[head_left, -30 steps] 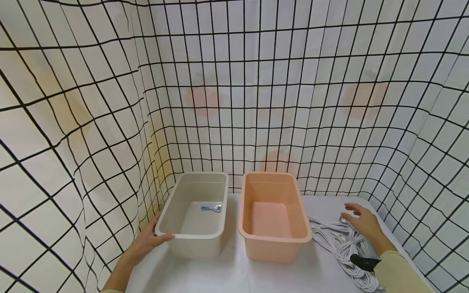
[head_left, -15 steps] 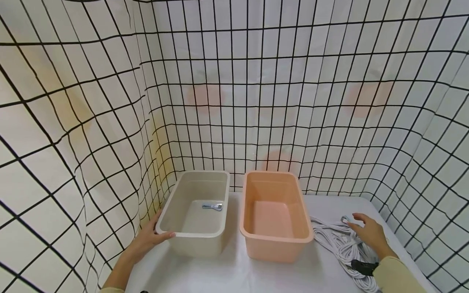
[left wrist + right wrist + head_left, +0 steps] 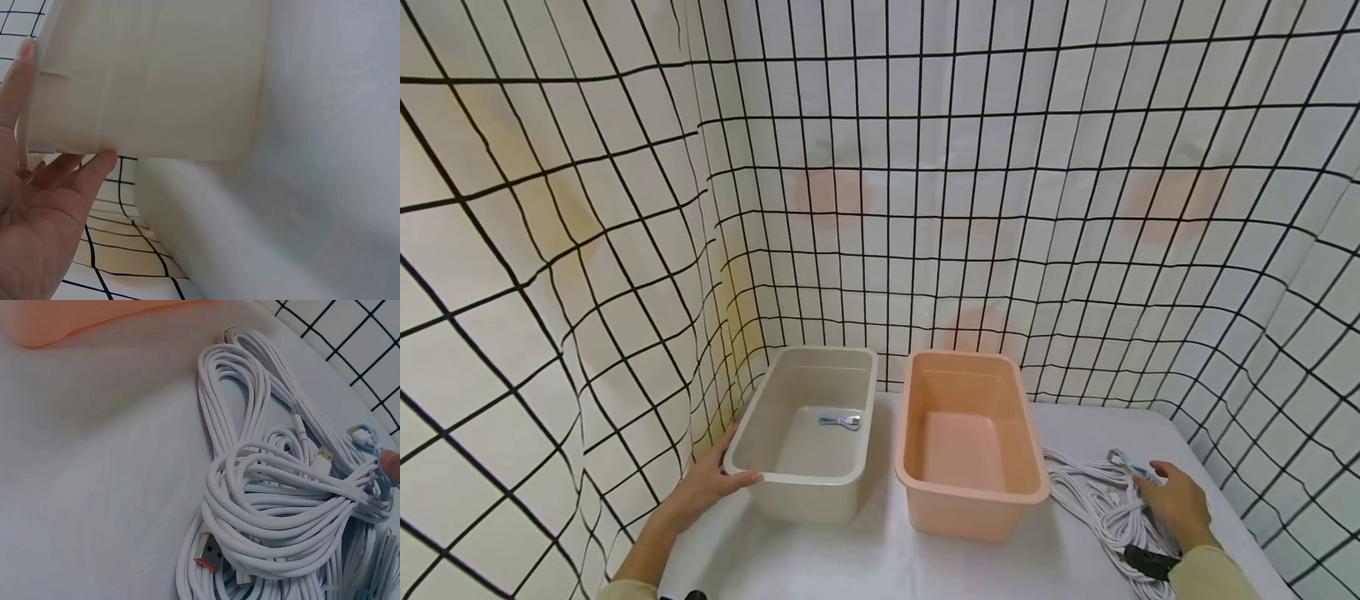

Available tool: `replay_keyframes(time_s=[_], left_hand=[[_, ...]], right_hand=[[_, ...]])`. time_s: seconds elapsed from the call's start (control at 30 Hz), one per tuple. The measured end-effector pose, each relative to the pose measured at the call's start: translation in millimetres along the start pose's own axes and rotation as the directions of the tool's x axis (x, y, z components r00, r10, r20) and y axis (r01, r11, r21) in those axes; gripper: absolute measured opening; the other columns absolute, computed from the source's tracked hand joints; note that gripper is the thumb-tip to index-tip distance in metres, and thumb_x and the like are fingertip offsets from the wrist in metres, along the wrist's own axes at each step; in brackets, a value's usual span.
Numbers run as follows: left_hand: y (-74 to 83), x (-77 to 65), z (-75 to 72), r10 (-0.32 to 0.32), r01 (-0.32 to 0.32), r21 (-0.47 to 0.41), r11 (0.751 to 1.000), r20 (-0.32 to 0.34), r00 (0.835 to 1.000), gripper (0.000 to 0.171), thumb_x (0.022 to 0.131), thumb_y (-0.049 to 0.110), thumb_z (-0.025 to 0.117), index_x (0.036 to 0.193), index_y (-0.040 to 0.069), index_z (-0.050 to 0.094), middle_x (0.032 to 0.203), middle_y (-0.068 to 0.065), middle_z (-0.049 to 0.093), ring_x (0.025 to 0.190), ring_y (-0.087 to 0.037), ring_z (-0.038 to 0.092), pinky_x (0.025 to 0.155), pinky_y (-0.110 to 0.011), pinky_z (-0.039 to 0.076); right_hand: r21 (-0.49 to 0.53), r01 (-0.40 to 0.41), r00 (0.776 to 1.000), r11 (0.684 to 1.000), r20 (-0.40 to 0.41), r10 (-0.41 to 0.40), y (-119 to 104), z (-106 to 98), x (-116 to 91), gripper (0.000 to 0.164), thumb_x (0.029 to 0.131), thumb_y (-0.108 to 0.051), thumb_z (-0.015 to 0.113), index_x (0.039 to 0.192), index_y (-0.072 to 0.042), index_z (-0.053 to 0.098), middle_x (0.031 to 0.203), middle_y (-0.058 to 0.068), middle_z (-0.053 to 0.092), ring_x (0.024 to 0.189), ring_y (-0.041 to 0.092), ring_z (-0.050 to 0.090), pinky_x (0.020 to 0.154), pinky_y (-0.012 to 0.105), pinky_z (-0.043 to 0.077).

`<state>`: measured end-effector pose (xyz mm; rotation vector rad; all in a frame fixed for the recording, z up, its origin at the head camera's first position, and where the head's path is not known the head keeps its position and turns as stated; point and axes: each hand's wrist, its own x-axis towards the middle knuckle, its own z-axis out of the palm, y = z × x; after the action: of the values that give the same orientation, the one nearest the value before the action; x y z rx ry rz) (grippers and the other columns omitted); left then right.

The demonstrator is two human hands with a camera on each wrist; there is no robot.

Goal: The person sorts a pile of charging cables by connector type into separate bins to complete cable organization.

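My left hand (image 3: 703,487) grips the near left corner of a beige plastic tub (image 3: 805,502), thumb on the front rim. In the left wrist view its fingers press against the tub's side wall (image 3: 156,81). A small bundled light-blue USB cable (image 3: 840,422) lies inside. At far right, my right hand (image 3: 1180,504) pinches another light-blue USB cable (image 3: 1120,457) at the top of a heap of white cables (image 3: 1093,492). The right wrist view shows only a fingertip (image 3: 392,464) against that blue cable, beside coiled white USB cables (image 3: 275,519).
A peach plastic tub (image 3: 972,517) stands between the beige tub and the cable heap. White cloth covers the table (image 3: 895,567). Black netting over white sheets encloses the left, back and right sides.
My right hand has come down and nearer to me, closing thumb and finger on the light-blue cable, which has shifted slightly. My left hand stays on the beige tub. The head view has turned slightly.
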<state>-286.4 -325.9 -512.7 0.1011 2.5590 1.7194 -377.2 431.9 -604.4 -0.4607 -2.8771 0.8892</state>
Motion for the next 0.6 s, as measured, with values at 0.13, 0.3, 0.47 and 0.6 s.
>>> replay_keyframes(time_s=[0.13,0.3,0.47,0.6], left_hand=[[-0.9,-0.8,-0.3,-0.015,0.015,-0.004,1.000,0.002,1.000,0.109,0.089,0.021,0.083,0.167,0.011,0.008,0.160,-0.030,0.027,0.138,-0.049,0.040,0.102,-0.051,0.047],[-0.7,-1.8,-1.6,-0.015,0.015,0.005,1.000,0.000,1.000,0.108,0.089,0.021,0.083,0.167,0.012,0.009,0.159,-0.030,0.029,0.137,-0.048,0.042,0.101,-0.051,0.048],[0.4,-1.6,-0.9,0.000,0.000,0.004,1.000,-0.001,1.000,0.106,0.089,0.021,0.083,0.167,0.014,0.012,0.157,-0.029,0.033,0.135,-0.047,0.044,0.100,-0.049,0.048],[1.7,-1.4,-0.2,0.001,-0.001,0.015,1.000,-0.002,1.000,0.105,0.089,0.021,0.083,0.167,0.011,0.013,0.155,-0.030,0.036,0.132,-0.047,0.046,0.098,-0.048,0.049]], right_hand=[[-0.023,-0.026,1.000,0.999,0.005,0.026,1.8,0.3,-0.3,0.066,0.097,-0.032,0.064,0.142,0.011,0.041,0.143,0.039,0.041,0.125,0.061,0.041,0.093,0.071,0.040],[-0.051,-0.030,0.996,0.998,0.082,0.034,5.5,3.0,3.2,0.072,0.099,-0.036,0.061,0.147,0.010,0.034,0.147,0.038,0.039,0.127,0.063,0.037,0.096,0.073,0.038],[-0.099,0.051,0.994,0.994,0.106,-0.041,10.9,7.0,10.6,0.065,0.101,-0.035,0.061,0.142,0.011,0.042,0.142,0.040,0.043,0.125,0.063,0.041,0.097,0.071,0.039],[-0.123,0.012,0.995,0.992,0.096,0.000,10.5,10.0,13.2,0.059,0.100,-0.035,0.064,0.139,0.008,0.051,0.141,0.040,0.045,0.121,0.064,0.043,0.092,0.071,0.042]])
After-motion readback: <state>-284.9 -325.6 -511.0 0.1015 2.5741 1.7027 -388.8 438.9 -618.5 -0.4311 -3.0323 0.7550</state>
